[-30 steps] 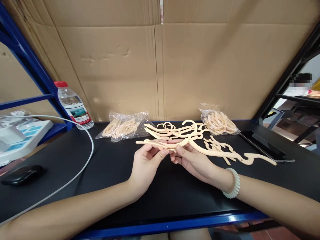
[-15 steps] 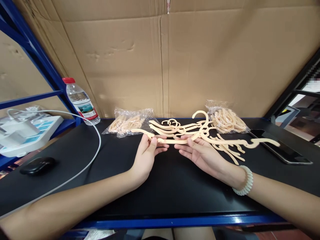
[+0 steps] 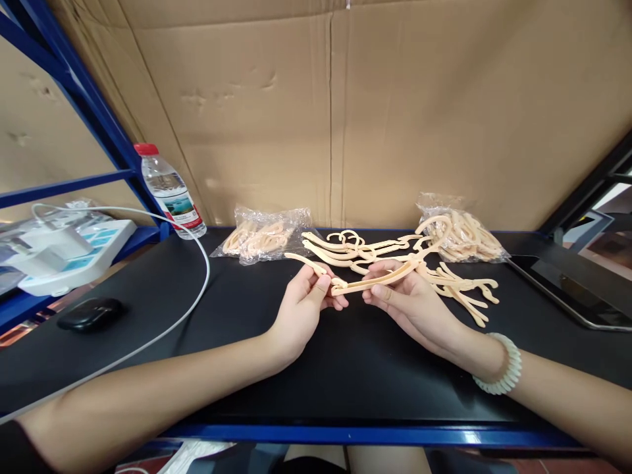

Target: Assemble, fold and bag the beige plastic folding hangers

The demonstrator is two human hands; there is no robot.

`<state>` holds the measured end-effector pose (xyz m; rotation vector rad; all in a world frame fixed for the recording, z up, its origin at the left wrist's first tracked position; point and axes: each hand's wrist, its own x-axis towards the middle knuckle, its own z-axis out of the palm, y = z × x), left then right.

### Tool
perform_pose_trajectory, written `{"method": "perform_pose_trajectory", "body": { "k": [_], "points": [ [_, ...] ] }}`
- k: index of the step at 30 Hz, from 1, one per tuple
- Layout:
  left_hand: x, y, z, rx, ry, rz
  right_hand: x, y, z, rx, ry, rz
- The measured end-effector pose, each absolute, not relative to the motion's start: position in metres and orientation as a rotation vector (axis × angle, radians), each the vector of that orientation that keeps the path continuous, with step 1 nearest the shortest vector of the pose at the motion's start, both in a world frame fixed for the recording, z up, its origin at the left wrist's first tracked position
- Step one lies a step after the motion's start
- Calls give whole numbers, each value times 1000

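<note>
Grip of the left hand (image 3: 299, 309) is pinched, thumb against fingers, on a thin curved beige piece (image 3: 305, 261), while the right hand (image 3: 417, 308) is clamped around the arm of a beige hanger (image 3: 363, 285). Both parts are held up over the desk (image 3: 345, 375), the hanger's left end close to the left hand; whether they are joined, I cannot tell. Loose hangers (image 3: 326, 251) lie behind, between two clear bags of beige parts (image 3: 464, 238).

One head-worn view, forward and down, close above hands (image 3: 299, 309) and black tabletop (image 3: 355, 368)
</note>
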<state>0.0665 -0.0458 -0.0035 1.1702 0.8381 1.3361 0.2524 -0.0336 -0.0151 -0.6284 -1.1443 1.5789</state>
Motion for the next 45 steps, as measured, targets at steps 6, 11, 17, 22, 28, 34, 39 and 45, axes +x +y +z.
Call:
{"method": "perform_pose_trajectory", "body": {
  "k": [6,11,17,22,28,34,39,45],
  "points": [
    [70,-52,-4,1249,798,1259,247,-37,-17,-623,-1273,1619],
    [71,-57,-2,1326,752,1260,246,-40,-14,-599,-1385,1599],
    [67,-53,0,1392,814,1285,251,-42,-13,-781,-1375,1448],
    [63,-48,-1,1487,833,1205,253,-43,-8,-760,-1350,1441],
    [59,-42,-2,1437,625,1101,253,-44,-7,-739,-1421,1446],
    [57,-34,0,1320,588,1093,255,-44,-6,-754,-1423,1435],
    [55,-32,5,1265,595,1057,256,-44,-6,-764,-1418,1422],
    [53,-31,5,1226,598,1007,259,-44,-7,-755,-1459,1376]
  ]
}}
